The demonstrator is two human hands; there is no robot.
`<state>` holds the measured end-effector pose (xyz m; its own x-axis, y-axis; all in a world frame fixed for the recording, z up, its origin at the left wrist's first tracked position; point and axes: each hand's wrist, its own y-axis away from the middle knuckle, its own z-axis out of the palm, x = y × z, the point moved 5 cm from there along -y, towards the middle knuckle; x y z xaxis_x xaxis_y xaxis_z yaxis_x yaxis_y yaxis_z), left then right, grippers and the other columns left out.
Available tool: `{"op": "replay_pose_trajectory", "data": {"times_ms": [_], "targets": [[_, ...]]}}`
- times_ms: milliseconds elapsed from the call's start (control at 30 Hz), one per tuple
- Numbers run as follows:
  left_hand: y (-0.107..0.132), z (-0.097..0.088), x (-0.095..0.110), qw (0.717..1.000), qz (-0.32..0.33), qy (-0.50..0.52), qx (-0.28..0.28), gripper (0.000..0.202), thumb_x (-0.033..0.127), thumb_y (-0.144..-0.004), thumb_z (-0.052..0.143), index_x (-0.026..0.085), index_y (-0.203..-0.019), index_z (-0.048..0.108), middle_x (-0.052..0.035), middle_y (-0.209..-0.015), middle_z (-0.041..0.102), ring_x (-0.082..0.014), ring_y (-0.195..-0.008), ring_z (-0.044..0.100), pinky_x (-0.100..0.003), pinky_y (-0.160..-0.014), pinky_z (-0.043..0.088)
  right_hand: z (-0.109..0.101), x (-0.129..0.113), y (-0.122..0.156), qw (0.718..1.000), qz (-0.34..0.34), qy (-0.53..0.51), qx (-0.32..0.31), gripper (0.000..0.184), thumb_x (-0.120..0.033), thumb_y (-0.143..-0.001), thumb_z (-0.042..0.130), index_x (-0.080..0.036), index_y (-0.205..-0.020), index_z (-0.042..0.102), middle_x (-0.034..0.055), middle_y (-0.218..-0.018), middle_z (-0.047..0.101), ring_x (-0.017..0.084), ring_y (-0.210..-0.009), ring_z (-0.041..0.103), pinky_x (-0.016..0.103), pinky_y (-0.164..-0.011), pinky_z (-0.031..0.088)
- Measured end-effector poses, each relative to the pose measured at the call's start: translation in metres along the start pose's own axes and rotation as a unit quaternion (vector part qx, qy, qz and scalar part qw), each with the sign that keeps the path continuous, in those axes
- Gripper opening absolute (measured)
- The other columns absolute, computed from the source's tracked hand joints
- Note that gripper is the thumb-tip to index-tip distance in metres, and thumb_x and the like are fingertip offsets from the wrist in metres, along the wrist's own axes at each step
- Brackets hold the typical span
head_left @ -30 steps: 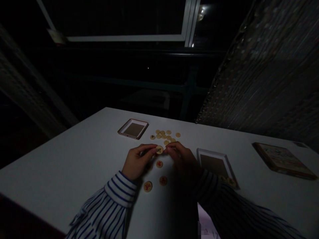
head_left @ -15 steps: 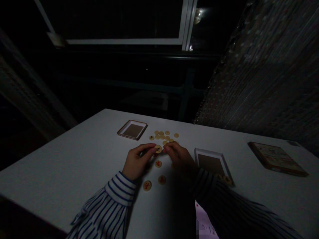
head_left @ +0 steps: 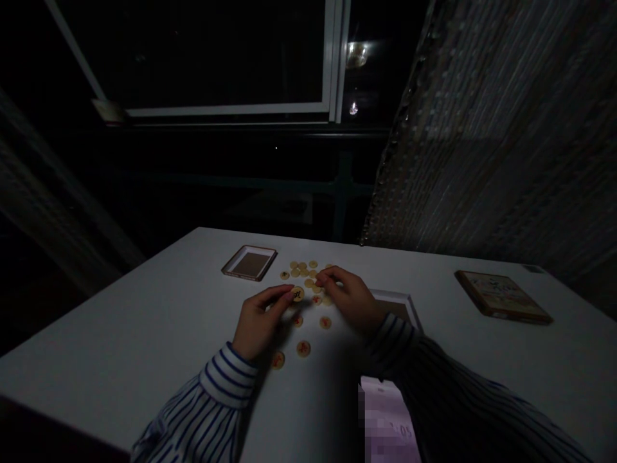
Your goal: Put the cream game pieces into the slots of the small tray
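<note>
My left hand (head_left: 260, 323) pinches a round wooden Chinese chess piece (head_left: 297, 294) between thumb and fingers, its black character facing me. My right hand (head_left: 351, 301) hovers to the right with fingertips drawn together over the pile of pieces (head_left: 303, 266); whether anything is between them is hidden. Most of that pile shows plain faces, though one piece (head_left: 285, 275) bears a black mark. Closer to me lie several red-marked pieces, among them one (head_left: 303, 348) in front and another (head_left: 325, 323) below my right hand.
A shallow open box part (head_left: 225, 271) stands at the back left of the white table (head_left: 144, 334). Another tray (head_left: 409, 305) is partly behind my right wrist. A patterned box lid (head_left: 504, 297) lies far right. A lit phone (head_left: 388, 418) sits near my right forearm.
My right hand has come away from the black-marked piece and moved right, leaving it in my left hand. The camera view has shifted a little.
</note>
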<state>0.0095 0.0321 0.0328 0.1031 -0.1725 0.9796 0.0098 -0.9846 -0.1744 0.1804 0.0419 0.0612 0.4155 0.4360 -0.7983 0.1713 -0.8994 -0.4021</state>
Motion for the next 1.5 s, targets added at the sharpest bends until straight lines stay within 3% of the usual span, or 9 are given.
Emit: {"op": "replay_pose_trajectory", "data": {"times_ms": [233,367,533,733,867,1100,1333,1500], "targets": [[0.012,0.028,0.013,0.999,-0.024,0.027,-0.002,0.031,0.037,-0.067,0.061,0.017,-0.09,0.064,-0.0071,-0.092,0.066,-0.0194,-0.081,0.061,-0.03,-0.072,0.048,-0.025,-0.009,0.018,1.0,-0.006,0.021,-0.015,0.019,-0.026,-0.078,0.048,-0.018,-0.091,0.06,0.0038,-0.089,0.064,0.015,-0.085,0.057,0.029,-0.079,0.043],[0.018,0.046,0.026,1.0,0.015,0.018,0.017,0.023,0.032,-0.066,0.062,0.016,-0.083,0.066,-0.0061,-0.088,0.067,-0.0177,-0.087,0.059,-0.028,-0.08,0.045,-0.035,-0.013,0.029,0.999,-0.014,0.03,-0.034,0.021,-0.025,-0.078,0.048,-0.018,-0.095,0.059,0.0042,-0.092,0.064,0.015,-0.087,0.057,0.031,-0.081,0.043],[0.021,0.071,0.019,0.997,-0.024,0.067,0.001,0.031,0.037,-0.067,0.06,0.017,-0.091,0.063,-0.0062,-0.091,0.066,-0.0182,-0.082,0.06,-0.029,-0.07,0.047,-0.047,-0.005,0.038,0.999,0.004,0.025,-0.026,0.023,-0.027,-0.078,0.049,-0.017,-0.097,0.058,0.0043,-0.089,0.064,0.014,-0.083,0.059,0.029,-0.076,0.045],[0.02,0.095,0.027,0.997,0.007,0.072,-0.014,0.026,0.033,-0.068,0.059,0.015,-0.087,0.065,-0.0053,-0.088,0.066,-0.0161,-0.084,0.059,-0.028,-0.079,0.044,-0.061,0.003,0.039,1.0,0.024,0.007,0.005,0.024,-0.03,-0.077,0.05,-0.016,-0.094,0.059,0.0049,-0.085,0.064,0.015,-0.08,0.059,0.029,-0.075,0.046],[0.015,0.108,0.029,0.994,-0.006,0.104,-0.03,0.024,0.031,-0.068,0.06,0.014,-0.084,0.064,-0.0055,-0.086,0.067,-0.0164,-0.084,0.059,-0.028,-0.078,0.044,-0.071,0.011,0.038,0.999,0.039,0.01,0.006,0.022,-0.03,-0.076,0.051,-0.016,-0.092,0.059,0.0047,-0.083,0.065,0.015,-0.079,0.059,0.029,-0.075,0.046],[0.011,0.123,0.009,0.986,-0.056,0.149,-0.051,0.028,0.034,-0.067,0.061,0.013,-0.085,0.064,-0.0068,-0.085,0.067,-0.0168,-0.083,0.06,-0.029,-0.078,0.044,-0.078,0.027,0.039,0.998,0.047,0.043,-0.005,0.021,-0.029,-0.076,0.051,-0.018,-0.092,0.059,0.0033,-0.083,0.065,0.015,-0.078,0.06,0.029,-0.073,0.046],[0.016,0.128,-0.006,0.979,-0.11,0.165,-0.053,0.028,0.033,-0.065,0.062,0.013,-0.085,0.065,-0.0064,-0.086,0.067,-0.0167,-0.082,0.06,-0.029,-0.078,0.044,-0.074,0.033,0.038,0.994,0.038,0.07,-0.077,0.019,-0.025,-0.076,0.049,-0.018,-0.091,0.058,0.0023,-0.083,0.065,0.014,-0.077,0.06,0.026,-0.071,0.046],[0.015,0.129,-0.011,0.976,-0.118,0.174,-0.051,0.027,0.034,-0.066,0.062,0.013,-0.084,0.065,-0.0064,-0.085,0.067,-0.0154,-0.081,0.06,-0.027,-0.077,0.043,-0.074,0.034,0.035,0.982,0.012,0.152,-0.11,0.022,-0.028,-0.076,0.05,-0.02,-0.094,0.059,0.0022,-0.083,0.065,0.014,-0.075,0.06,0.026,-0.067,0.046]]}}
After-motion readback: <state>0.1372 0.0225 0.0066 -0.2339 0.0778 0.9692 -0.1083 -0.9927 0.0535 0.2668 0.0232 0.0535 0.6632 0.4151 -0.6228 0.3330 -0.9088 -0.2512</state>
